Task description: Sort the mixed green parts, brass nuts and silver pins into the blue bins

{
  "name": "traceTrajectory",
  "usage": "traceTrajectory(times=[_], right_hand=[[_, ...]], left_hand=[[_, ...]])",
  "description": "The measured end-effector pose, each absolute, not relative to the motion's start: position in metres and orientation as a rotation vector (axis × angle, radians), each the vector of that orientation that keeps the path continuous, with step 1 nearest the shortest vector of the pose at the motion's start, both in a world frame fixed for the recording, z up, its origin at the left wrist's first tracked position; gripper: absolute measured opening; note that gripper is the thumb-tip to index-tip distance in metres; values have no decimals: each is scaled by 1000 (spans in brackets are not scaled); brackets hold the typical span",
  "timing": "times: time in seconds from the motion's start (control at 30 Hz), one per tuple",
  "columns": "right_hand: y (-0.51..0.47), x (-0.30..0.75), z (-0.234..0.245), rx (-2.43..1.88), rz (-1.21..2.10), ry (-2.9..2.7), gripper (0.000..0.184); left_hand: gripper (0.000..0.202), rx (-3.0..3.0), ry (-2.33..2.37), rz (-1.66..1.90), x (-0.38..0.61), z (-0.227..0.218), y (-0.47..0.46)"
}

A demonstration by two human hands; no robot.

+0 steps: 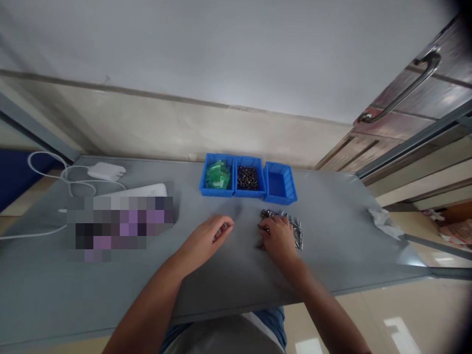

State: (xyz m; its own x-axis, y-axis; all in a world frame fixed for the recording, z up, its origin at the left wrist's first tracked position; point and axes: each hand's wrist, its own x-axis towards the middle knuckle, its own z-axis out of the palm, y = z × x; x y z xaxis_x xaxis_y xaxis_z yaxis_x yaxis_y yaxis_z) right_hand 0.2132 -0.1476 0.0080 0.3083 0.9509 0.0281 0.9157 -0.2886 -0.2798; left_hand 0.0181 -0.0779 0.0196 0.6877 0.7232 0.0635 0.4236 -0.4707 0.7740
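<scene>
My left hand (205,241) is above the grey table, left of the metal parts. Its thumb and fingers curl together at the tips, and whatever lies inside is too small to make out. Over a pile of small silvery metal parts (297,231) my right hand (279,237) bends down, covering much of the pile. Its fingers are closed around a small dark metal part (263,228) at the pile's left edge. Beyond the hands stand three blue bins: one with green packets (218,175), one with small dark-and-brass pieces (247,178), and an empty bin (280,183).
On the left of the table (228,285) lie a white power strip (157,191), a white plug adapter (106,171) and looped white cable (47,153), beside a pixelated patch. Crumpled white tissue (384,222) lies at the right edge. A wall rises behind the bins.
</scene>
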Motion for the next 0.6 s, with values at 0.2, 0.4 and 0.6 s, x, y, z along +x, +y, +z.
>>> traceTrajectory(times=[0.2, 0.4, 0.6], right_hand=[[-140, 212, 12, -2132, 271, -1600, 14], [-130, 195, 21, -1641, 875, -1330, 16], [-129, 181, 12, -1260, 1383, -995, 20]], left_hand=[[15, 2140, 888, 486, 19, 21, -79], [17, 2098, 896, 495, 21, 16, -78], [19, 2096, 826, 592, 21, 17, -76]])
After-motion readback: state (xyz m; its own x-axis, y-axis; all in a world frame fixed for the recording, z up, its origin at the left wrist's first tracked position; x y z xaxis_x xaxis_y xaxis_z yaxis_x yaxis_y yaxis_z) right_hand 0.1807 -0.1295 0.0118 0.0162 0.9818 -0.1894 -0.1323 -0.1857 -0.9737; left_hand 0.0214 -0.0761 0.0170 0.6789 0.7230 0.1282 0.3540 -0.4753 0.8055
